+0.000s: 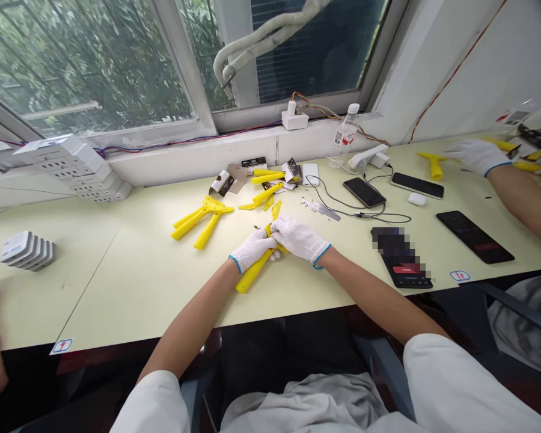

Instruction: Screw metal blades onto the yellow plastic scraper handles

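Observation:
My left hand (255, 248), in a white knit glove with a blue cuff, is closed around a yellow plastic handle piece (254, 273). The piece slants down toward the table's front edge. Gloved the same way, my right hand (297, 236) pinches at the upper end of that piece; its fingertips hide what exactly they hold there. Just beyond the hands lie loose yellow plastic parts (267, 195). Further left rests a group of yellow handle pieces (202, 221). Thin metal strips (321, 208) and small bits are scattered right of my right hand.
Opened black-and-white cartons (222, 183) lie near the wall. Several phones (474, 236), a cable (331, 204) and a plastic bottle (345, 133) occupy the right. White boxes (79, 167) and a stack of grey-white devices (27, 251) stand left. A co-worker's gloved hand (476, 156) works at far right.

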`<action>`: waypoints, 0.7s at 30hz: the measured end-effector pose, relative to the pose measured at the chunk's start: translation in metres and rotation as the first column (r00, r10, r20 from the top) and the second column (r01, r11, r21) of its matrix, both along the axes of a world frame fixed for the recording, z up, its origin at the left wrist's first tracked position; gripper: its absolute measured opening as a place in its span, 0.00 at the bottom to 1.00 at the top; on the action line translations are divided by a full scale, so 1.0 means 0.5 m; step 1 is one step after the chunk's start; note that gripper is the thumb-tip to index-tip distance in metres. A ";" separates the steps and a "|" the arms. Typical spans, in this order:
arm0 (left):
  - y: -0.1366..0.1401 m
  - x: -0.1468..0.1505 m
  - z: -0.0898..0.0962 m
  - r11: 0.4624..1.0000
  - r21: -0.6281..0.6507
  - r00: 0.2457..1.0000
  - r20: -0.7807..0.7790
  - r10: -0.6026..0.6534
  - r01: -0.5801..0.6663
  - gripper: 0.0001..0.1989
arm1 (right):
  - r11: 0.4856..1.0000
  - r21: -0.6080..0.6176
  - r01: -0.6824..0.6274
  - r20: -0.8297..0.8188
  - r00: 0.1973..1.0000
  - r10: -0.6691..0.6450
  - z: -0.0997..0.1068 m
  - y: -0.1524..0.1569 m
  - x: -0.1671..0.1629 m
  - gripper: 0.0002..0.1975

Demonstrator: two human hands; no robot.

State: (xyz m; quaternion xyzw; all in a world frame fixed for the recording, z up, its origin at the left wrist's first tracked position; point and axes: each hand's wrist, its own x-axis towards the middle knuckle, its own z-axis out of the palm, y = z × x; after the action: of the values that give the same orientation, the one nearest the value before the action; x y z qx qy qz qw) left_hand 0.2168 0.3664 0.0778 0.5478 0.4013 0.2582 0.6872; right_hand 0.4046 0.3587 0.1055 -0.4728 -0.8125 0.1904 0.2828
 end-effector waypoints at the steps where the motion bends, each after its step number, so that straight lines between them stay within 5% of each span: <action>1: -0.001 -0.001 0.001 1.000 0.009 1.000 -0.009 -0.011 0.012 0.10 | 1.000 0.009 -0.008 0.035 0.999 0.007 -0.003 -0.001 0.001 0.13; 5: -0.013 0.002 0.017 0.999 0.004 0.998 -0.042 -0.039 0.039 0.09 | 0.996 0.052 -0.070 0.117 0.991 0.064 -0.016 -0.003 0.013 0.12; 8: -0.023 0.008 0.032 0.999 -0.015 0.997 -0.059 -0.046 0.045 0.11 | 0.995 0.057 -0.080 0.004 0.997 0.080 -0.018 -0.006 0.015 0.08; 16: -0.035 0.013 0.048 0.997 0.007 0.997 0.004 -0.082 0.082 0.16 | 0.979 -0.204 0.026 -0.170 0.984 -0.061 0.014 -0.012 0.017 0.01; 21: -0.033 0.010 0.036 0.997 0.006 0.996 -0.025 -0.080 0.080 0.13 | 0.956 -0.282 0.083 -0.210 0.967 -0.146 0.016 -0.019 0.016 0.06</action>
State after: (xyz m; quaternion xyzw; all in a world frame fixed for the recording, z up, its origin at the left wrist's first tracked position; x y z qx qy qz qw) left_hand 0.2216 0.3497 0.0960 0.5690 0.3865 0.2252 0.6901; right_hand 0.4126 0.3494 0.1136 -0.5283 -0.7119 0.3363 0.3178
